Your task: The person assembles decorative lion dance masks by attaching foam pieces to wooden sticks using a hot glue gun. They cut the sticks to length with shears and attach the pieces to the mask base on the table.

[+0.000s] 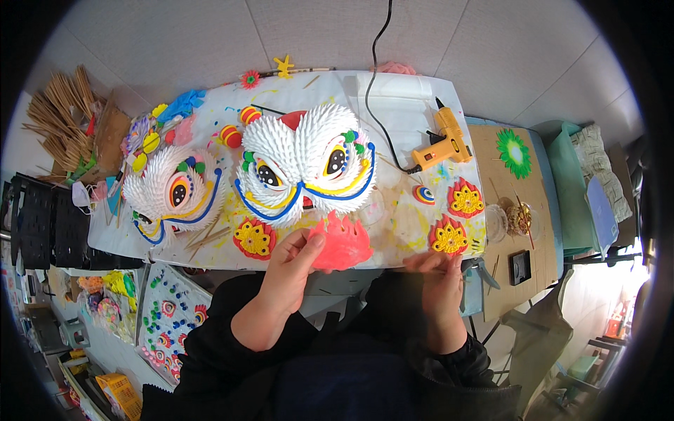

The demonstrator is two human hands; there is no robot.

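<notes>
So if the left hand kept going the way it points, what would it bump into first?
The left hand already holds the pink piece. Straight ahead, it would probably meet the big white mask first, though depth is hard to judge.

Flame-edged red-pink paper piece [342, 247] held flat at table edge.
</notes>
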